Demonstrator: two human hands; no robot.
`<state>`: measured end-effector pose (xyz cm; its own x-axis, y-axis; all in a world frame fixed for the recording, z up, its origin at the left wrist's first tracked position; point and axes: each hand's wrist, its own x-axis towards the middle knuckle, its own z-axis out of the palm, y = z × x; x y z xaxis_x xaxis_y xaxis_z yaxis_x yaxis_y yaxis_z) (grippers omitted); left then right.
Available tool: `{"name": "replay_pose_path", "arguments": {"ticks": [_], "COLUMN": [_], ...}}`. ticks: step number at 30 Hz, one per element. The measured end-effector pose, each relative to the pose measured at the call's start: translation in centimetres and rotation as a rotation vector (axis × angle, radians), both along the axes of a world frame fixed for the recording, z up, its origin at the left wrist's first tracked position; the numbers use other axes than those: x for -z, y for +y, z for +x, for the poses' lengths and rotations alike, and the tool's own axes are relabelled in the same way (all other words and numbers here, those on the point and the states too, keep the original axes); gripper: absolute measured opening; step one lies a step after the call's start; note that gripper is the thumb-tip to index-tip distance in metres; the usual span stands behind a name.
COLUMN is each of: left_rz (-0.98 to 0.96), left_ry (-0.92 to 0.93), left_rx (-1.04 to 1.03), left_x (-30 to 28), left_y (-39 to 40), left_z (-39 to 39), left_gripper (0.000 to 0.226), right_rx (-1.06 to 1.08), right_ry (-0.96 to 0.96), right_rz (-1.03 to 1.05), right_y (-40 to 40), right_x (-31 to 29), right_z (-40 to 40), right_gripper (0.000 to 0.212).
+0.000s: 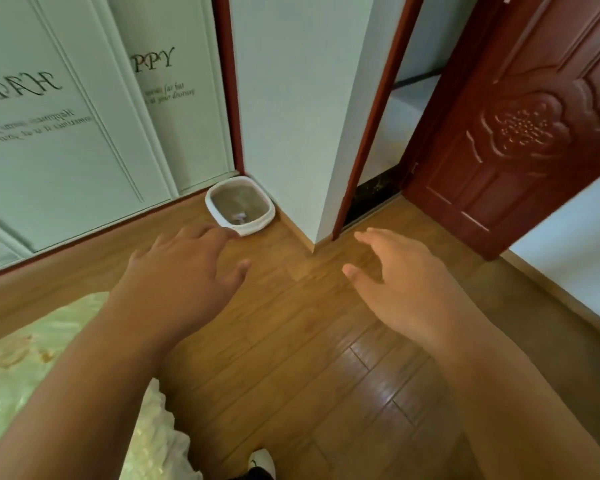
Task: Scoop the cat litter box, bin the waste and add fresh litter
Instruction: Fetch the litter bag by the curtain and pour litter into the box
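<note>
A white cat litter box (211,206) sits on the wooden floor in the corner between the white wardrobe doors and a white wall. It holds brownish-grey litter (236,199), with a small pale object (239,216) lying near its front edge. My left hand (184,271) is stretched out in front of me, palm down, fingers relaxed and spread, holding nothing; its fingertips overlap the box's front rim in the view. My right hand (399,278) is also held out, palm down, fingers straight, holding nothing, well right of the box.
A white wall corner (312,133) juts out right of the box. A dark red door (520,133) stands open at the right, beside a doorway. A bed with pale floral cover (49,358) lies at lower left. My shoe (262,462) shows at the bottom.
</note>
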<state>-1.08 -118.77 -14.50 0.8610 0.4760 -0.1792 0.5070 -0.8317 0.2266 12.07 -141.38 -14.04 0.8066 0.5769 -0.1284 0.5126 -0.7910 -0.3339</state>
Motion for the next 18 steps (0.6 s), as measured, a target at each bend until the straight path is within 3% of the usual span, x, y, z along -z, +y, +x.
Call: {"name": "replay_pose_path", "arguments": {"ticks": [9, 18], "left_rz": [-0.03, 0.006], "left_ry": [0.038, 0.032], "left_rx": [-0.23, -0.408], "left_x": [0.1, -0.8], "left_y": [6.7, 10.1], "left_z": [0.3, 6.6], "left_gripper": [0.057, 0.057], "right_rx": [-0.177, -0.406], "right_ry": [0.055, 0.046], "right_rz": [0.003, 0.029], "right_y": [10.6, 19.3], "right_x": [0.9, 1.7], "right_z": [4.8, 14.5], "right_gripper": [0.058, 0.056]}}
